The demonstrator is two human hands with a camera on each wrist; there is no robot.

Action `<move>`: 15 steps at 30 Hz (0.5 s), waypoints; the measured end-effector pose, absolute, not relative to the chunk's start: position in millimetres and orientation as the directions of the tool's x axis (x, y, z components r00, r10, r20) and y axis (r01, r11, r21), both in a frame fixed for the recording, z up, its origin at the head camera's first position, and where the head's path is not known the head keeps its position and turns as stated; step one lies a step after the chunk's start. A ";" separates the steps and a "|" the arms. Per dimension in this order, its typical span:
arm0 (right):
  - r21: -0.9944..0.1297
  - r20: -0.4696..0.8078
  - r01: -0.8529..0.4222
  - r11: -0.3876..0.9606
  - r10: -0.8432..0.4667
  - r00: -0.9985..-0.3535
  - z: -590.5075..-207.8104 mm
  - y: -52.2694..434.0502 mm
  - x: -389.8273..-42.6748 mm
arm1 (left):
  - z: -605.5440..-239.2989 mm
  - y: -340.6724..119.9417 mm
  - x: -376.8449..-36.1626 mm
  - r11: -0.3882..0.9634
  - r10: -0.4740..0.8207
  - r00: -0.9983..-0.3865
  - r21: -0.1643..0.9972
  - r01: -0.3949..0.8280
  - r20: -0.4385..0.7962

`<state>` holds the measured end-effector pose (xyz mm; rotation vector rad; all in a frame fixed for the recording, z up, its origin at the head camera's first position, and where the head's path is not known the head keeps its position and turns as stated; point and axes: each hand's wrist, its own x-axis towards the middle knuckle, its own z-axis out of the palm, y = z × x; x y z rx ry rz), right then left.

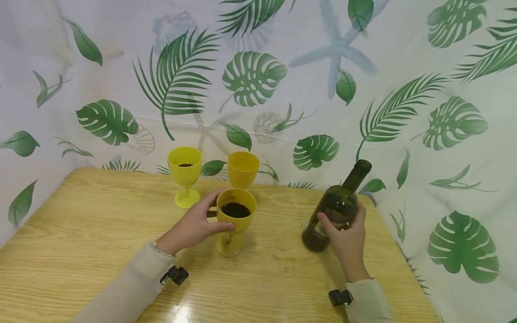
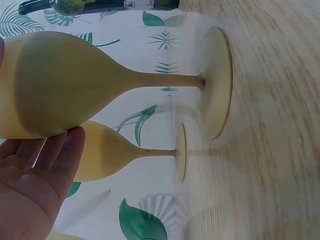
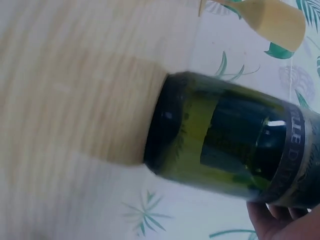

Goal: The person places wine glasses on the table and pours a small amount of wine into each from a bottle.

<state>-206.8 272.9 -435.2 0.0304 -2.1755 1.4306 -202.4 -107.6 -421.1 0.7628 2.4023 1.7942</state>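
Observation:
My left hand (image 1: 195, 228) holds a yellow goblet (image 1: 244, 220) by its bowl, thumb in front and fingers round the far side. Dark liquid (image 1: 234, 210) shows inside it. In the left wrist view the goblet's round foot (image 2: 216, 82) is close to the tabletop. My right hand (image 1: 348, 240) grips a dark green wine bottle (image 1: 339, 197) round its labelled body. The bottle's neck leans to the right in the head view, and its base (image 3: 167, 122) is low over the wood. No stopper shows in its mouth.
A second yellow goblet (image 1: 185, 172) with dark liquid stands at the back left of the wooden table (image 1: 101, 215). Behind the held goblet is a third, orange-yellow goblet (image 1: 243, 172). A leaf-patterned cloth (image 1: 258, 121) hangs along the table's back and right edges.

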 end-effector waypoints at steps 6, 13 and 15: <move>-0.828 0.345 -0.180 0.531 0.229 -0.910 -427.9 277.6 -201.5 | -420.6 -107.2 -200.5 0.224 0.399 -0.883 0.908 0.354 0.246; -0.843 0.335 -0.195 0.502 0.207 -0.919 -429.8 279.6 -203.2 | -425.6 -105.7 -196.3 0.209 0.385 -0.892 0.919 0.334 0.237; -0.848 0.341 -0.210 0.487 0.198 -0.919 -430.9 280.2 -204.6 | -428.9 -104.6 -195.2 0.196 0.386 -0.895 0.927 0.319 0.226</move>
